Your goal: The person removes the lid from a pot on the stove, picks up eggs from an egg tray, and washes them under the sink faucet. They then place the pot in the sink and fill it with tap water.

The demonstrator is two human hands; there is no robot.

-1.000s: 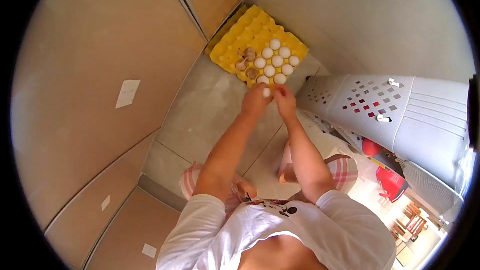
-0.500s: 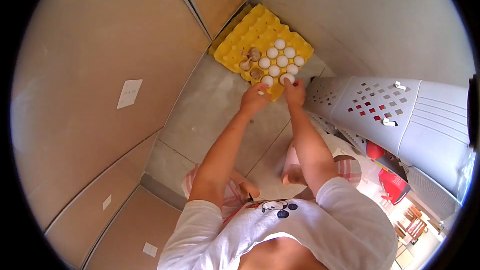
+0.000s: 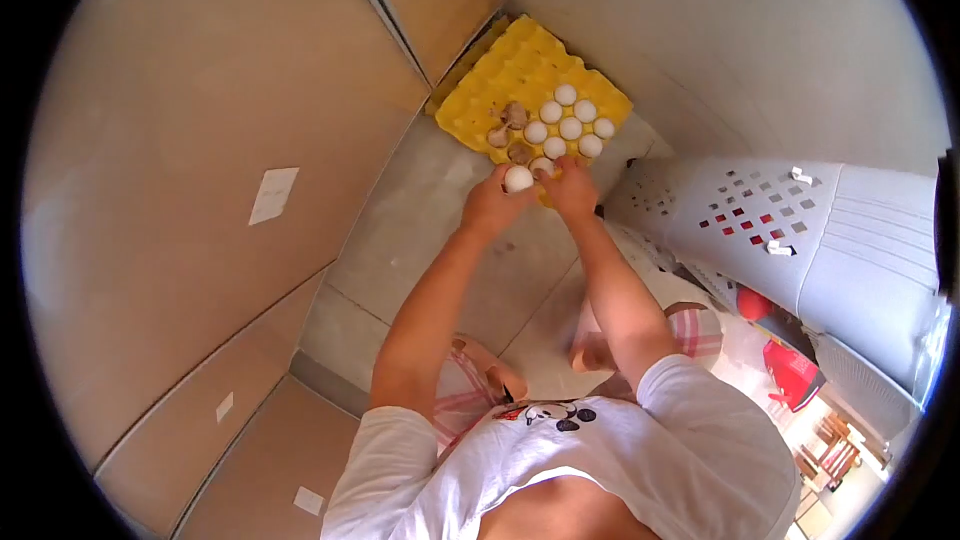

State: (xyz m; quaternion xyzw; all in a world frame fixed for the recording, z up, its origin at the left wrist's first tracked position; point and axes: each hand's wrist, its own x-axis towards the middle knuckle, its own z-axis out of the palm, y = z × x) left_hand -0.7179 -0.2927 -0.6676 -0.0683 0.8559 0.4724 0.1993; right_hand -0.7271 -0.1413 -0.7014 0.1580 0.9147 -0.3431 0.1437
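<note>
A yellow egg tray (image 3: 480, 90) lies on the floor in the corner, with several white eggs (image 3: 570, 128) in its right part and garlic bulbs (image 3: 514, 116) near its middle. In my left hand (image 3: 490, 208), just off the tray's near edge, a white egg (image 3: 518, 179) sits between thumb and fingers. My right hand (image 3: 574, 190) is closed over the tray's near corner, its fingertips on another white egg (image 3: 541, 166). The two hands are close together but apart. My right palm and the tray cup under it are hidden.
Brown panels (image 3: 220, 140) stand on the left and a grey wall (image 3: 700, 40) behind. To the right is a grey perforated plastic rack (image 3: 740, 210) with white hooks and a red ball (image 3: 753, 304) below. My feet are on the tiled floor (image 3: 400, 230).
My right hand has moved left from the corner egg to the egg beside my left hand. The corner egg is now out of sight. The egg in my left hand shows more fully.
</note>
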